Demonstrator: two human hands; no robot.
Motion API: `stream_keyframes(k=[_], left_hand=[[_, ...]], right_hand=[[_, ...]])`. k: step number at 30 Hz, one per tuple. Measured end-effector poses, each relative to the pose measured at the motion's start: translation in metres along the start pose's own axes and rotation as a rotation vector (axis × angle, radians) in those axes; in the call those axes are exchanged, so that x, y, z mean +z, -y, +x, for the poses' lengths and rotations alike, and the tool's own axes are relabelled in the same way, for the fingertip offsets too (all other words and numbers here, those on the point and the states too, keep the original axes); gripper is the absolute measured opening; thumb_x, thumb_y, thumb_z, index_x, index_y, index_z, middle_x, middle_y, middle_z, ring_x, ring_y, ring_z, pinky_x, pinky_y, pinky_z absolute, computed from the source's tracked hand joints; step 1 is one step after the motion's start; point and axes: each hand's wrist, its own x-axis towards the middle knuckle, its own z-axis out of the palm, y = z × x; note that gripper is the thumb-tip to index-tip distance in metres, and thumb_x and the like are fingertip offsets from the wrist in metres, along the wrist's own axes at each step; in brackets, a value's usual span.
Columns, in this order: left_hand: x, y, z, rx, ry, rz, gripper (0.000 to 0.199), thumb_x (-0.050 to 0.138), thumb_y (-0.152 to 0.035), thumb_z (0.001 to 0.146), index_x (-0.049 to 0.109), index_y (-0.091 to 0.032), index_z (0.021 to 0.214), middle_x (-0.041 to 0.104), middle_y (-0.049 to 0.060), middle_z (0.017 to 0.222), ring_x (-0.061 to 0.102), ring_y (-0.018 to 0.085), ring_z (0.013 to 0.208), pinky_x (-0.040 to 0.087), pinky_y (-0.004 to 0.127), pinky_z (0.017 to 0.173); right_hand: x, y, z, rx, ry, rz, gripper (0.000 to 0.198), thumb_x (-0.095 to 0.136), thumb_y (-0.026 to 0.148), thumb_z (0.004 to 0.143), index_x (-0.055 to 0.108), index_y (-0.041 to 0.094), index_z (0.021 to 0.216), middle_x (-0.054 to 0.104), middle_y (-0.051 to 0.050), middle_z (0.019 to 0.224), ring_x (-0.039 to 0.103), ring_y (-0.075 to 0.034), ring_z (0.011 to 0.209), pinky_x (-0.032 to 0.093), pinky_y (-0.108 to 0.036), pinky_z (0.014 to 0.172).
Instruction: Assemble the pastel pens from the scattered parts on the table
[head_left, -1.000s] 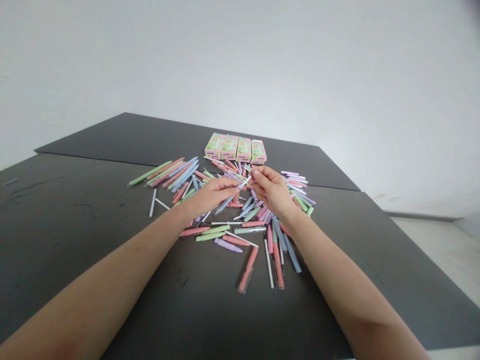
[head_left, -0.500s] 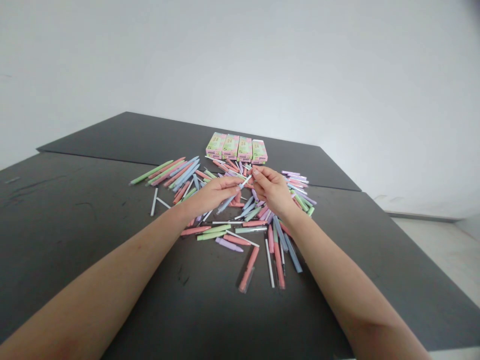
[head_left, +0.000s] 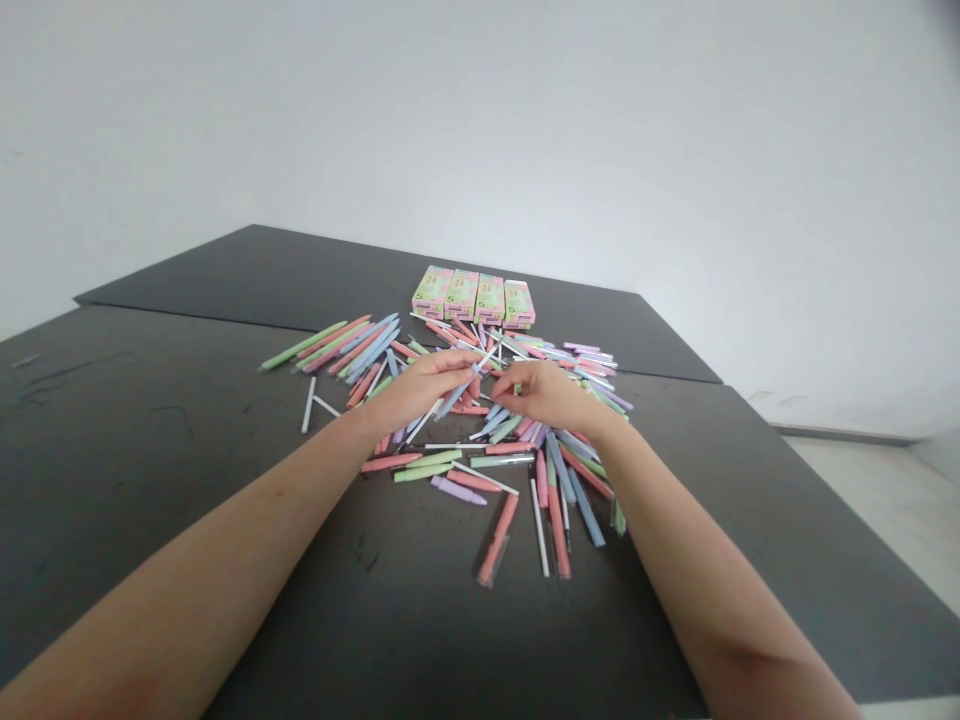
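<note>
My left hand (head_left: 427, 385) is closed around a blue pen barrel (head_left: 453, 398), tilted up to the right. From its upper end a thin white refill (head_left: 487, 357) sticks out. Just to the right, my right hand (head_left: 544, 392) has its thumb and fingertips curled together, low over the pile and apart from the refill's tip. Whether anything small sits in that pinch is hidden. Under and around both hands lie loose pen parts in coral, green, blue and purple, among them a purple barrel (head_left: 459, 490) and a coral barrel (head_left: 498, 538) with a clear cap.
Several green and pink boxes (head_left: 461, 294) stand in a row behind the pile. At the left, a fan of finished-looking pens (head_left: 330, 345) lies on the dark table (head_left: 135, 420). A white refill (head_left: 308, 404) lies beside them. A pale wall rises behind.
My right hand has moved down and away from the refill's upper end, its fingers curling. My left hand still holds the blue barrel, with the refill now showing more freely.
</note>
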Motion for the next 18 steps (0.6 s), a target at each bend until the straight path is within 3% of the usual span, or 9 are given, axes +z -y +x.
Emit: stream_keyframes(k=[3, 6, 13, 18], left_hand=[[0.001, -0.004, -0.001, -0.004, -0.009, 0.02, 0.039, 0.053, -0.032, 0.087, 0.061, -0.014, 0.121, 0.062, 0.002, 0.077, 0.055, 0.013, 0.068, 0.043, 0.026, 0.063], [0.002, -0.006, -0.002, 0.002, -0.012, 0.018, 0.039, 0.053, -0.031, 0.087, 0.061, -0.014, 0.121, 0.061, 0.002, 0.076, 0.055, 0.013, 0.068, 0.043, 0.025, 0.063], [0.0, -0.003, 0.0, 0.005, 0.003, 0.026, 0.038, 0.053, -0.03, 0.087, 0.06, -0.015, 0.121, 0.061, 0.001, 0.076, 0.055, 0.012, 0.066, 0.043, 0.026, 0.063], [0.0, -0.004, -0.001, 0.004, 0.006, 0.036, 0.038, 0.052, -0.031, 0.087, 0.061, -0.015, 0.12, 0.061, 0.001, 0.075, 0.056, 0.012, 0.066, 0.043, 0.025, 0.062]], right_hand=[[0.005, 0.002, 0.0, -0.068, 0.162, -0.235, 0.02, 0.061, 0.008, 0.075, 0.076, 0.018, 0.083, 0.072, -0.003, 0.085, 0.062, -0.014, 0.075, 0.044, -0.027, 0.076], [0.012, 0.002, 0.001, -0.066, 0.233, -0.34, 0.019, 0.063, 0.012, 0.076, 0.077, 0.017, 0.087, 0.072, -0.006, 0.091, 0.063, -0.017, 0.08, 0.044, -0.028, 0.076], [0.02, -0.005, 0.001, -0.094, 0.258, -0.433, 0.018, 0.062, 0.016, 0.08, 0.074, 0.018, 0.093, 0.068, -0.007, 0.095, 0.061, -0.018, 0.084, 0.042, -0.028, 0.075], [0.017, -0.005, 0.001, -0.092, 0.189, -0.364, 0.016, 0.064, 0.016, 0.08, 0.071, 0.015, 0.094, 0.066, -0.009, 0.095, 0.057, -0.017, 0.081, 0.039, -0.028, 0.073]])
